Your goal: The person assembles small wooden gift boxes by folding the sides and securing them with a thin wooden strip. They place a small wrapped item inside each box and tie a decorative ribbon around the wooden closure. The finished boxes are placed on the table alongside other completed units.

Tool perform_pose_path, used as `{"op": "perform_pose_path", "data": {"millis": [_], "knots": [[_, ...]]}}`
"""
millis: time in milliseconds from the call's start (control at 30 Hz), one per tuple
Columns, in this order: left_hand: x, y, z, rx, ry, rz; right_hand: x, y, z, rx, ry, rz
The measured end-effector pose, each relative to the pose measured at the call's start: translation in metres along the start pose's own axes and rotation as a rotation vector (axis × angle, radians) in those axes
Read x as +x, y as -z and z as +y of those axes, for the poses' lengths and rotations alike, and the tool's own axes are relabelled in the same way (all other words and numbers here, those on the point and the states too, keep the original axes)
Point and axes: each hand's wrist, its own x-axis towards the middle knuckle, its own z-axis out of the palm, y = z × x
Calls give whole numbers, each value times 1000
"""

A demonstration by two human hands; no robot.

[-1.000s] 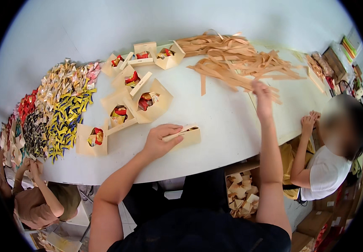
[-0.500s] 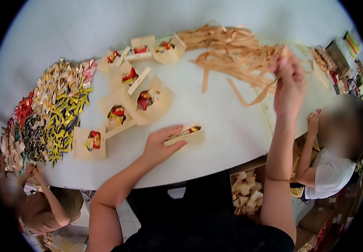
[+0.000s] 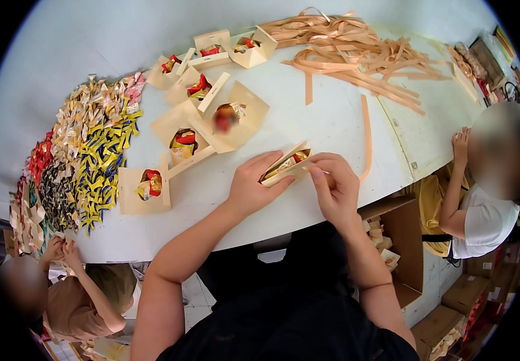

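Observation:
A cream paper box stands near the table's front edge, its top squeezed narrow. Red and gold wrapped sweets show through the gap. My left hand grips the box from the left, thumb in front and fingers behind. At the box's right end is my right hand, its thumb and fingers pinched together. A tan ribbon trails over the table and runs in behind this hand; the pinched end is hidden.
Several open boxes with sweets stand left of centre. Piles of wrapped sweets cover the far left, and a heap of ribbons lies at the back. Co-workers sit left and right. A carton stands below the table's edge.
My right hand has come down from the ribbon heap to the box, drawing one ribbon along. My left hand still grips the box; the whole view has shifted slightly.

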Motion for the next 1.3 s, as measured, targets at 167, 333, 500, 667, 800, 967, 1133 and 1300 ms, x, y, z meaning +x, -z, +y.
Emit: {"op": "perform_pose_path", "data": {"millis": [167,333,500,667,800,967,1133,1300], "knots": [[-1,1,5,-29,21,29,24,-9,-2,-436,109,-473],[-4,2,2,-85,8,15,31,-19,-3,-451,40,-633],[-7,1,2,-97,35,14,12,-26,2,-193,95,-93],[-8,-1,1,-54,29,63,-39,-24,14,71,-346,111],[-11,-3,4,3,12,72,-52,-39,17,181,-542,102],[-14,-6,9,-30,48,111,-44,-51,17,203,-503,100],[-14,-9,10,-48,-5,150,-42,-55,25,245,-517,80],[-15,0,-2,-451,309,10,-34,-40,23,195,-523,-75]]}}
